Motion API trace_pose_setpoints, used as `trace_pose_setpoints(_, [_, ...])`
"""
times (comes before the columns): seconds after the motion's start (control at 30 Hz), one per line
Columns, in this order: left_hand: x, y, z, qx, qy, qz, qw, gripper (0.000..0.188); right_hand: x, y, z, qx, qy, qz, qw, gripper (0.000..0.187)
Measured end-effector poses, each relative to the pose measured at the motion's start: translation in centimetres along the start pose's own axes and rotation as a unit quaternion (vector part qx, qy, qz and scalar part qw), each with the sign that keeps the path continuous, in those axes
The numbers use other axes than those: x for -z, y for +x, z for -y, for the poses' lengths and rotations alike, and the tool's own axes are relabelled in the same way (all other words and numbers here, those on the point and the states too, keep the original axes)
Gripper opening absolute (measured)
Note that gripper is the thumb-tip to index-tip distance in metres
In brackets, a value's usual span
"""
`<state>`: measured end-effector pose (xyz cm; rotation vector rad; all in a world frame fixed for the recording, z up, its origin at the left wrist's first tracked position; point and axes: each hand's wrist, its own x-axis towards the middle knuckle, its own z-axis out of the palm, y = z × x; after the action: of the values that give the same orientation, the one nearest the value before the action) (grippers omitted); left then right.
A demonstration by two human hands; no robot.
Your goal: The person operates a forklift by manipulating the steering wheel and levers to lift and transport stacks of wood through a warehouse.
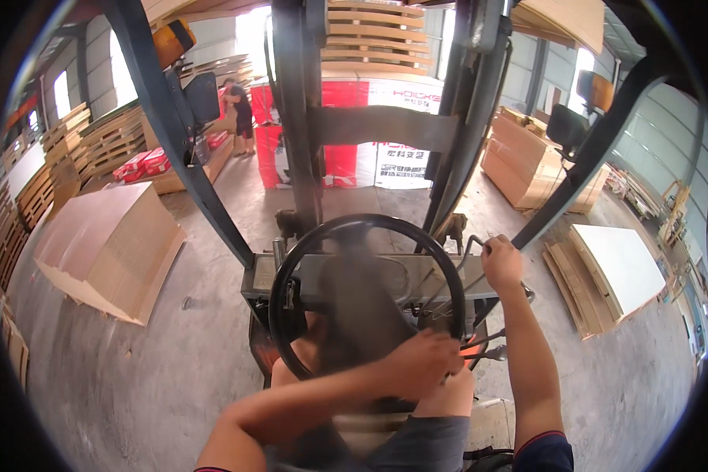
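I sit at the controls of a forklift, behind a black steering wheel [367, 220]. My left hand [426, 363] reaches across my lap to the wheel's lower right part, its fingers curled closed there; the hand is slightly blurred. My right hand [502, 263] is stretched forward on the right, closed round the upper end of a bent metal control lever [470, 245]. Below it, two shorter levers with dark knobs [495, 353] stick out beside the wheel, untouched. The steering column [358, 307] behind the wheel looks smeared.
Ahead, beyond the mast [295, 102], stands a red and white wrapped stack [346, 161] topped by wooden pallets [377, 39]. Board stacks stand at left [106, 244] and right [531, 161]. White-topped boards [617, 263] lie nearer right. A person [240, 114] stands far left.
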<state>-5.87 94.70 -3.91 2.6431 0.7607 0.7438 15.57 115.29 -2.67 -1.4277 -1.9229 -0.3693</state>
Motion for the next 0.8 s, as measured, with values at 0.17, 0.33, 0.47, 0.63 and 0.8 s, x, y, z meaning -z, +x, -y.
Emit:
trace_pose_setpoints(0.17, [4.9,8.9,10.1,0.037,0.132,-0.113,0.984,0.012,-4.7,3.6,-0.2,-0.021,-0.006,0.019,1.0,0.015])
trace_pose_setpoints(0.33, [15.4,9.8,21.5,0.226,0.229,-0.203,0.925,0.014,-8.1,7.1,0.6,-0.03,-0.01,0.018,0.999,0.012])
trace_pose_setpoints(0.47, [21.2,1.9,27.5,0.18,0.19,-0.343,0.902,0.013,-11.3,10.5,0.4,-0.044,-0.017,0.007,0.999,0.011])
trace_pose_setpoints(0.63, [19.8,-8.6,26.9,0.212,0.168,-0.346,0.899,0.012,-15.5,14.5,0.0,-0.049,-0.006,-0.026,0.998,0.011])
trace_pose_setpoints(0.8, [12.5,-5.9,23.7,0.086,0.113,-0.119,0.983,0.018,-19.0,18.5,-1.8,-0.066,-0.034,0.018,0.997,0.014])
